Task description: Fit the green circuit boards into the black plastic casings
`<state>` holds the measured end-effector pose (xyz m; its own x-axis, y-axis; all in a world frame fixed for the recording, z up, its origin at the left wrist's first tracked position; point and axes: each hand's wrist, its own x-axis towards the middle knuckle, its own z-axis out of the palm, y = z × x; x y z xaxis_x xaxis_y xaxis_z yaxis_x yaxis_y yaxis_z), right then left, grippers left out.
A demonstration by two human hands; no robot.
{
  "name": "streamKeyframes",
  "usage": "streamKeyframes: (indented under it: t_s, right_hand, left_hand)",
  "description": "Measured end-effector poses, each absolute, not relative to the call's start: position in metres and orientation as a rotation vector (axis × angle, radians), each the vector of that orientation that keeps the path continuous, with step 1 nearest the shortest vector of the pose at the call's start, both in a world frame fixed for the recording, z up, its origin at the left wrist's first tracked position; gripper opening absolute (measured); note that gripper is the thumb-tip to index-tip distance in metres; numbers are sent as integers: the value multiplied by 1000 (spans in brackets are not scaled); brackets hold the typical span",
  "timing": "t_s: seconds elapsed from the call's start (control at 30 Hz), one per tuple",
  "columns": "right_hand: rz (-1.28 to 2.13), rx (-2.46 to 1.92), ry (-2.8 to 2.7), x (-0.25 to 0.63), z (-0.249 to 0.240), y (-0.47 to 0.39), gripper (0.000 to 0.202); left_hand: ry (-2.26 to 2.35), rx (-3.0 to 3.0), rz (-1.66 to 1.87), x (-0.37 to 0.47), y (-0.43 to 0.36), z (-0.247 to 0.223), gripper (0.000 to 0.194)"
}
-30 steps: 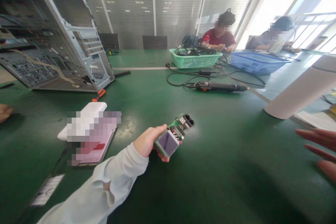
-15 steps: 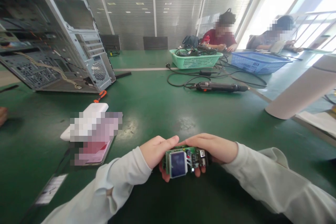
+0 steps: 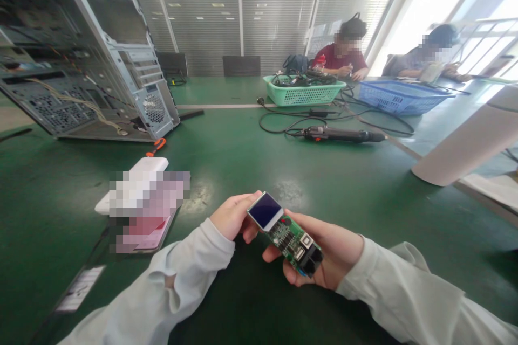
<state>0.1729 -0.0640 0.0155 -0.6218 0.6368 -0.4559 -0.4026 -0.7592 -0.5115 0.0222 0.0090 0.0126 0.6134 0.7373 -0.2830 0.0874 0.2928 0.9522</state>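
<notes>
Between my two hands is a green circuit board with a small dark display at its upper left end and square metal and black sockets at its lower right end. My right hand is closed round the socket end, its fingers curling beneath. At the display end, my left hand pinches the board's left edge between thumb and fingers. The board is tilted, held above the green table, with its face towards me. Its underside is hidden.
An open computer case stands at the left, near a white power bank and a pink-screened phone. An electric screwdriver, a green basket of cables, a blue basket and a pale cylinder lie beyond. Two people sit at the far right.
The board has turned clockwise, its display end rising to the left and its socket end dropping to the right. My right hand has shifted round the lower end; my left hand has moved slightly left.
</notes>
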Motion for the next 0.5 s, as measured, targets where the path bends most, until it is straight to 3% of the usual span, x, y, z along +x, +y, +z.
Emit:
streamKeyframes:
  t_s: [0.17, 0.3, 0.5]
  right_hand:
    - [2100, -858, -585, 172, 6, -63, 43]
    - [1745, -936, -1012, 175, 5, -64, 50]
    - [309, -1141, -1894, 178, 20, -74, 27]
  left_hand:
    - [851, 1279, 597, 22, 6, 13, 48]
    - [867, 1143, 606, 21, 14, 4, 53]
    - [951, 903, 653, 17, 27, 1, 36]
